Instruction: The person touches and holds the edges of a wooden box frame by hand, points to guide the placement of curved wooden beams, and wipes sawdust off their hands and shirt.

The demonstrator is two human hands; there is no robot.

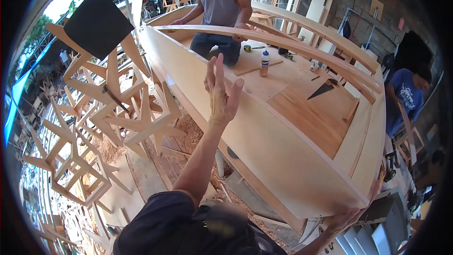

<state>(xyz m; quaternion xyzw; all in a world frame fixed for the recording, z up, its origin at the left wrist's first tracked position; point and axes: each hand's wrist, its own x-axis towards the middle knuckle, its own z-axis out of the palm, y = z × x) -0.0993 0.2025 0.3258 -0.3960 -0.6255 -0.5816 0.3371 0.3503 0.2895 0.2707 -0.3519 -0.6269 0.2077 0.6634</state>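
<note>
My left hand (pixel 221 93) is raised with its fingers stretched apart, in front of the long pale wooden side panel (pixel 264 146). Nothing is held in it; whether the palm touches the panel's top edge I cannot tell. Down at the panel's near right corner, my right hand (pixel 342 220) has its fingers against the wood and appears to grip it, partly in shadow. The panel forms the near wall of a large boat-shaped wooden frame. Long curved wooden strips (pixel 292 45) run across its top.
Inside the frame kneels a person (pixel 219 14), one hand on a curved strip. A bottle (pixel 264 63) and a handsaw (pixel 322 89) rest on its floor. Stacked wooden chair frames (pixel 113 94) stand at left above wood shavings. Another person (pixel 406 94) works at right.
</note>
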